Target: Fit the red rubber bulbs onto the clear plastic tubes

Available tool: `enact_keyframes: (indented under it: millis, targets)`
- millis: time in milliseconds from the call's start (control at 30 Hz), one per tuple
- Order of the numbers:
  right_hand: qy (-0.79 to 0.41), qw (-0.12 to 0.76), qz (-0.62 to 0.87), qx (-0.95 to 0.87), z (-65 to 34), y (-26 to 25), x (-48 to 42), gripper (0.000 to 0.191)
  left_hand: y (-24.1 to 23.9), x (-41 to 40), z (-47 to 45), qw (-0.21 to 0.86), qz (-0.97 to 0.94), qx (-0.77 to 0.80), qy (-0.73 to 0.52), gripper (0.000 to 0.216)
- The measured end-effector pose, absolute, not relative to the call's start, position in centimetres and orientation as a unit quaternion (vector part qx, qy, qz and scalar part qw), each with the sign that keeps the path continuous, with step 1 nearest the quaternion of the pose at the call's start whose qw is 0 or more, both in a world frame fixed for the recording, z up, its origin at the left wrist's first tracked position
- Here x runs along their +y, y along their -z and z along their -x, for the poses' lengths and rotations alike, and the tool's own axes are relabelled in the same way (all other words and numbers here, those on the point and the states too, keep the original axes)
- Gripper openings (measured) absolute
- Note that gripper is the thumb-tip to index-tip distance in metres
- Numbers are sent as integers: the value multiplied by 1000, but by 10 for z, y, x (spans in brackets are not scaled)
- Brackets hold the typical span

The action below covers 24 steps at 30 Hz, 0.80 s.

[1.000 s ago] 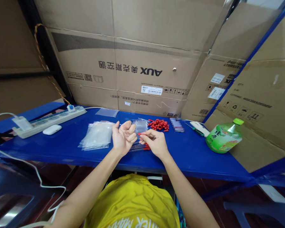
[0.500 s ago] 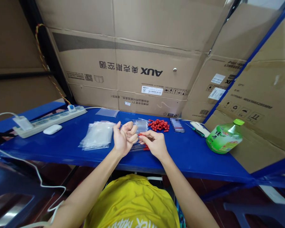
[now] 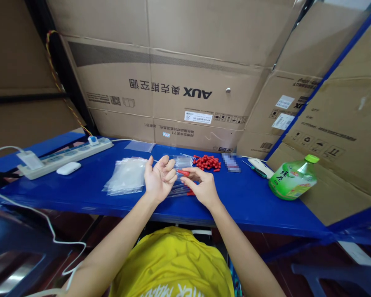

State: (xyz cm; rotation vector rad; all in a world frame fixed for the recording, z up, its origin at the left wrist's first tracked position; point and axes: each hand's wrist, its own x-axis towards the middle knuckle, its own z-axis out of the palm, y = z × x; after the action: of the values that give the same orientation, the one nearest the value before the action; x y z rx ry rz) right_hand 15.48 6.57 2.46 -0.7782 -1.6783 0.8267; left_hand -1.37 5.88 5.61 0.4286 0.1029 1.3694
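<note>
My right hand (image 3: 202,185) pinches a small red bulb-shaped cap (image 3: 183,173) between thumb and forefinger. Facing it, my left hand (image 3: 160,178) is palm up with curled fingers, close to the cap's tip; anything inside those fingers is hidden. Behind the hands lies a bundle of thin clear tubes (image 3: 183,161). More clear tubes (image 3: 179,191) rest just below the hands, with red caps (image 3: 191,192) at their right ends, partly covered by my right hand. A pile of loose red caps (image 3: 207,162) sits beyond my right hand.
Clear plastic bags (image 3: 125,177) are stacked left of my hands on the blue table (image 3: 235,206). Farther left are a power strip (image 3: 68,156) and a white case (image 3: 68,168). A green bottle (image 3: 293,178) and a green-handled screwdriver (image 3: 258,171) stand and lie to the right. Cardboard (image 3: 160,103) walls the back.
The red cap now shows more fully between my right fingertips. My left hand has shifted slightly left, its fingers still curled.
</note>
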Motion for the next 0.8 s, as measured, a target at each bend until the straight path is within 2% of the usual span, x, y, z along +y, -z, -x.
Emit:
enact_keyframes:
  millis: [100,400,800]
  targets:
    - [-324,541,332,-701,-155,-26,65,22,-57,59,13,751,-214,54,-623,47]
    - [-356,549,320,-685,-153,-26,64,19,-55,59,14,751,-225,57,-618,42]
    - [-332,575,289,-690,-149,-21,62,14,-51,61,14,740,-235,69,-626,39]
